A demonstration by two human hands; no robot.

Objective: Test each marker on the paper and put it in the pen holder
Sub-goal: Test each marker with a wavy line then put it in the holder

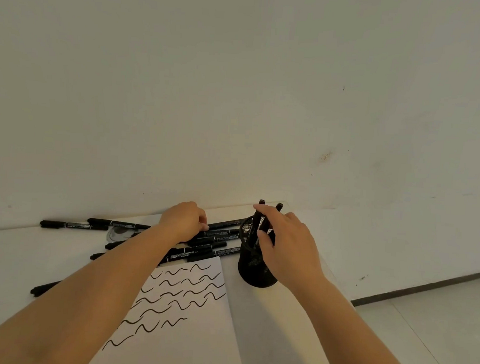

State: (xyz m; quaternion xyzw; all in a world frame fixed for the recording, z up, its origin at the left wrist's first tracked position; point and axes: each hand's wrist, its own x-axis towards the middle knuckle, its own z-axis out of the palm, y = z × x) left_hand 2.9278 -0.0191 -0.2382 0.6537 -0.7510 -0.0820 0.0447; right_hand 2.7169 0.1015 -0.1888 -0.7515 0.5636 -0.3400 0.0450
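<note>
Markers [215,238]: my right hand [285,243] pinches one upright inside the mesh pen holder [251,269]; my left hand [186,220] curls onto another from the pile. Next, uncapping.

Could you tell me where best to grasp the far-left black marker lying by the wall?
Probably pinch the far-left black marker mid-barrel from above: it lies flat on the white table, lengthwise along the wall, both long sides exposed.
</note>
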